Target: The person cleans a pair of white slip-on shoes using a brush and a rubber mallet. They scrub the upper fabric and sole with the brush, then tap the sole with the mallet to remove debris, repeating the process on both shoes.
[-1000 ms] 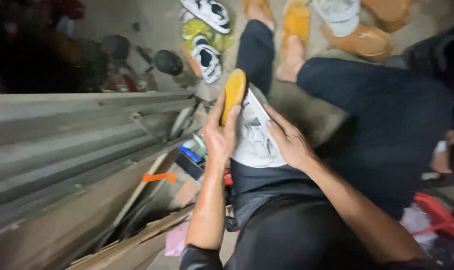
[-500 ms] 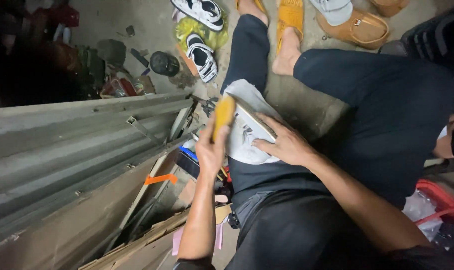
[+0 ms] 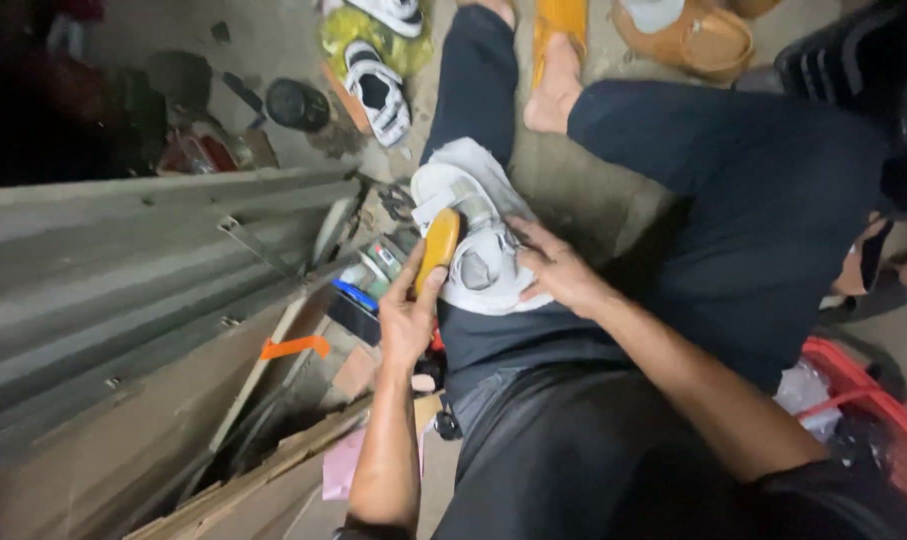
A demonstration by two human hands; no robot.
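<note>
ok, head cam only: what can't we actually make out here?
- White shoe: its sole, hidden against the lap and behind the yellow brush.
- Left hand: its palm side, turned away, gripping the brush.
- Right hand: fingertips blurred on the shoe.
- Red basket: cut off by the right edge.
- Top-left corner: too dark to read.
- Box clutter: too small and blurred to identify.

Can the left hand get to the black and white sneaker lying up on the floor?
Probably not right now: the left hand grips a yellow oval brush against the white shoe on the lap, and the black and white sneaker lies well beyond it.
</note>
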